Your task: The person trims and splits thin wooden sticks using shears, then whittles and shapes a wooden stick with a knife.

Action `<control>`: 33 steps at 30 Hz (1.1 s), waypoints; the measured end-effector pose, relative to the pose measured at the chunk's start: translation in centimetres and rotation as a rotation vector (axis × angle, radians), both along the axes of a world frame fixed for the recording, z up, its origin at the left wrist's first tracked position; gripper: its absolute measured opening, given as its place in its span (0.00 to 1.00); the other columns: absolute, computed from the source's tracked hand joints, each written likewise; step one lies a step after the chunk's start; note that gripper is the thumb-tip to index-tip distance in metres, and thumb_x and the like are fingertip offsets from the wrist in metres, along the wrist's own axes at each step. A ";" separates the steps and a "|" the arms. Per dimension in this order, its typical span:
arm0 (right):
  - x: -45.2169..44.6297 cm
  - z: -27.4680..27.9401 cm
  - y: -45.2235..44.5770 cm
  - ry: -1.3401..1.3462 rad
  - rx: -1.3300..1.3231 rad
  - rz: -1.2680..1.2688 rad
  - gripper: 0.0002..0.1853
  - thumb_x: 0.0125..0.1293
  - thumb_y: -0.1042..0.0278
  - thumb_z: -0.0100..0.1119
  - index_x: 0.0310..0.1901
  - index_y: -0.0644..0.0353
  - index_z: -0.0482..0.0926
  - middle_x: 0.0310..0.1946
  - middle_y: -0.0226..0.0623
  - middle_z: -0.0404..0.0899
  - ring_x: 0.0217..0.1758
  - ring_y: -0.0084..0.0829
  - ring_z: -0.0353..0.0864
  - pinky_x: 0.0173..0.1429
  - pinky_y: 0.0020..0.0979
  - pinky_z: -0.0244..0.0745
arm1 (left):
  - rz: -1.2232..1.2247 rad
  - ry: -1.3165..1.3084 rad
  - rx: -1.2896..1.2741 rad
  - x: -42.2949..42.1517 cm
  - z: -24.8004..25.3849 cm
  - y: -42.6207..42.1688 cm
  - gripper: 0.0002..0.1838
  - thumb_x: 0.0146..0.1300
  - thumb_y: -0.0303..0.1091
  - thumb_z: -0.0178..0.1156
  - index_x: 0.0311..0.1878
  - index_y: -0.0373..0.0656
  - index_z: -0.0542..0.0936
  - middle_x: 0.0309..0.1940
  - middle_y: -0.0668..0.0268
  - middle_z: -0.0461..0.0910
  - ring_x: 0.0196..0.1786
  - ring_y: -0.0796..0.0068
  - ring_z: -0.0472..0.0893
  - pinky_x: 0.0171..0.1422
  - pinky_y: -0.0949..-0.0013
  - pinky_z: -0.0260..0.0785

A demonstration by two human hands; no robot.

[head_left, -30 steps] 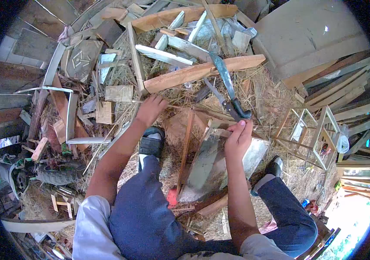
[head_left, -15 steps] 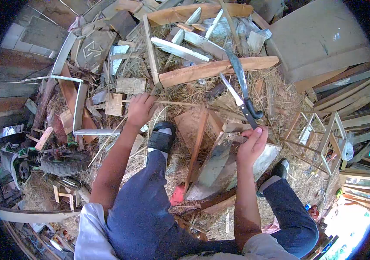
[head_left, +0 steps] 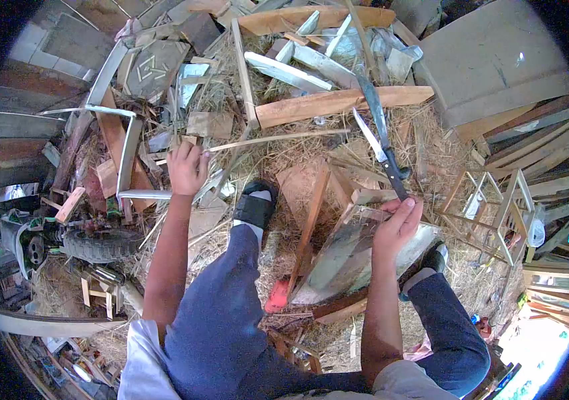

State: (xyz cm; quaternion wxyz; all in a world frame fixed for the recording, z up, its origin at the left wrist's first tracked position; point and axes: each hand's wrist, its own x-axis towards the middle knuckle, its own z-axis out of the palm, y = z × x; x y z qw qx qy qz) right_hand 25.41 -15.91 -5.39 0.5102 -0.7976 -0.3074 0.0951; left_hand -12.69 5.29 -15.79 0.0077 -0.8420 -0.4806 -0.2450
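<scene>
My left hand [head_left: 188, 169] is closed around a thin, pale wooden strip [head_left: 278, 138] that runs rightward over the straw. In my right hand [head_left: 398, 223] is a knife [head_left: 393, 175] with a black handle and a narrow, bright blade pointing up and away from me. Just behind it lies a machete [head_left: 372, 107] with a wide dark blade and a black handle, its tip near a curved plank [head_left: 344, 105]. The strip's right end comes close to the knife blade; I cannot tell whether they touch.
A worn wooden block or board [head_left: 364, 247] stands between my legs. Small wooden frames [head_left: 491, 213] sit at the right, beneath a large grey panel [head_left: 498, 67]. A tyre [head_left: 101, 246] lies at the left. Scrap boards and straw cover the ground around my feet.
My left hand has shifted left and slightly down with the wooden strip, whose right part now slants upward near the knife. My right hand keeps hold of the knife. The view has shifted slightly.
</scene>
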 end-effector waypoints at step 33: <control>5.9 13.9 -12.3 0.811 0.627 -0.227 0.07 0.77 0.68 0.60 0.51 0.58 0.77 0.45 0.39 0.86 0.47 0.31 0.87 0.53 0.34 0.83 | -0.351 -0.210 0.359 9.6 19.9 -7.6 0.09 0.57 0.38 0.71 0.38 0.50 0.83 0.40 0.66 0.75 0.45 0.60 0.73 0.57 0.55 0.56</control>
